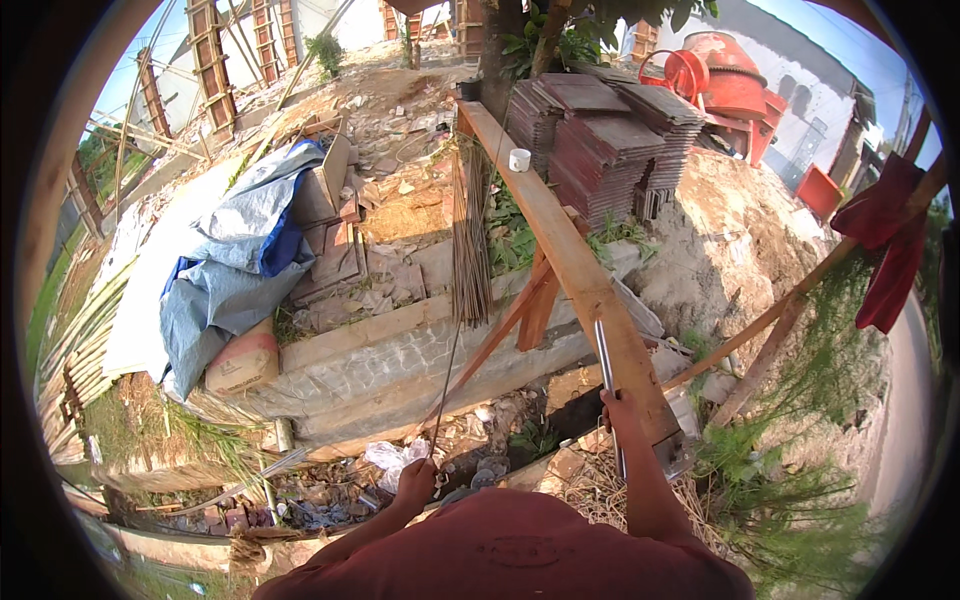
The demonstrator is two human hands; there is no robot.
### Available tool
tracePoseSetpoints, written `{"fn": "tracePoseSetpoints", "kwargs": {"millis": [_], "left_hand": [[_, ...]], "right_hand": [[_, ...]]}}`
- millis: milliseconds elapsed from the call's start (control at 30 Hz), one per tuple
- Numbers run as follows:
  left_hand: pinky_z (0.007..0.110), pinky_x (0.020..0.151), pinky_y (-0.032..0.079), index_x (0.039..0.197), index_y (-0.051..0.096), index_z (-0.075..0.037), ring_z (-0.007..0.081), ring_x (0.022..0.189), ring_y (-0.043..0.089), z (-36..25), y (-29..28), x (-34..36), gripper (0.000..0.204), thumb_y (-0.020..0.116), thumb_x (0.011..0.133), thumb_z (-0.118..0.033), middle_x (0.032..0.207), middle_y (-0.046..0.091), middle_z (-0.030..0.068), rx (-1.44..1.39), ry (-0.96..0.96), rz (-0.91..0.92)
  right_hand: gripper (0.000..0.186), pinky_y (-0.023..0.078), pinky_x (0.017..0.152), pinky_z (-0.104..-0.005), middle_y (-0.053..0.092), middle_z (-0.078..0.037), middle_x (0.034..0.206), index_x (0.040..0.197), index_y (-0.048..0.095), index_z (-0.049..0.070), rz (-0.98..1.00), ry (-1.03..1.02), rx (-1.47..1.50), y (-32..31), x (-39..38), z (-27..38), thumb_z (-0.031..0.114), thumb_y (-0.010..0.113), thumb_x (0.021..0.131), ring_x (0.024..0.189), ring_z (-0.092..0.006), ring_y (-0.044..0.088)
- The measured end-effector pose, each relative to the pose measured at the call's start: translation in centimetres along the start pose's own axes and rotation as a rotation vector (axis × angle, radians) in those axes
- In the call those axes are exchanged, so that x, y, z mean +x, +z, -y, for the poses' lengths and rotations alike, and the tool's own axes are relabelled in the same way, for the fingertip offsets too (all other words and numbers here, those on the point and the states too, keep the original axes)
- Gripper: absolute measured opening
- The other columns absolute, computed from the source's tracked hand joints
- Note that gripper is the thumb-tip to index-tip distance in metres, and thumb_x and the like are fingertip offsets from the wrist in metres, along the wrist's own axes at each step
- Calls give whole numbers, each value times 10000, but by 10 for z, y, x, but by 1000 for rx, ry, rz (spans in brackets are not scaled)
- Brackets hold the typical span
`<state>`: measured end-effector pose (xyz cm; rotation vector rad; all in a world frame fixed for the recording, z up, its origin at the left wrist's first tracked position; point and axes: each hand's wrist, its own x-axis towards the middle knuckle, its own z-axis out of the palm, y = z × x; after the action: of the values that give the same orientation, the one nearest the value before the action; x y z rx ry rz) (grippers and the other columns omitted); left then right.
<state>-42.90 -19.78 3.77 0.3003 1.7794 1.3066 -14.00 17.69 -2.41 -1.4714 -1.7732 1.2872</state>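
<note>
Two hands at a plank surface on a building site, one on a thin rod and one on a metal pipe.

Nearest, the left hand is closed in a tight grip on the low end of a thin steel rod, which runs up and away toward the plank. To its right, the right hand is wrapped in a full grip around a shiny metal pipe lying against the near end of the long wooden plank. Farther along, a bundle of thin rods hangs down the plank's left side, and a small white cup stands on the plank. On the left lies a blue-grey tarpaulin. Beyond the plank are stacked dark roof tiles, and at the far right an orange cement mixer.
</note>
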Motion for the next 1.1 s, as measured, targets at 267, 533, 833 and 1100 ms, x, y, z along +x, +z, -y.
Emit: {"fn": "tracePoseSetpoints", "kwargs": {"millis": [267,533,833,1100], "left_hand": [[224,351,226,766,487,-109,57,399,311,106,-10,-39,249,492,939,-288,545,341,-48,322,557,321],[231,353,208,744,464,-111,61,378,276,73,-12,-134,310,486,946,-345,507,311,-49,-184,-287,312],[246,406,261,888,529,-67,78,428,315,137,-77,-200,218,471,951,-267,542,377,-30,69,-207,196],[264,515,361,793,593,-42,85,554,426,256,-196,-222,317,495,929,-310,604,464,-10,435,82,128]], "right_hand": [[228,356,375,-299,477,-41,590,859,483,10,270,292,126,29,-229,-34,181,631,828,414,-121,444],[275,515,587,-390,658,-174,781,895,632,-22,544,315,-419,45,-343,-232,203,642,736,666,-261,656],[254,525,636,-402,665,-189,839,902,661,-5,842,573,-869,-12,-404,-346,178,626,730,727,-295,663],[271,475,465,-373,541,-81,615,923,558,34,228,519,-143,28,-353,-129,276,629,823,518,-204,576]]}}
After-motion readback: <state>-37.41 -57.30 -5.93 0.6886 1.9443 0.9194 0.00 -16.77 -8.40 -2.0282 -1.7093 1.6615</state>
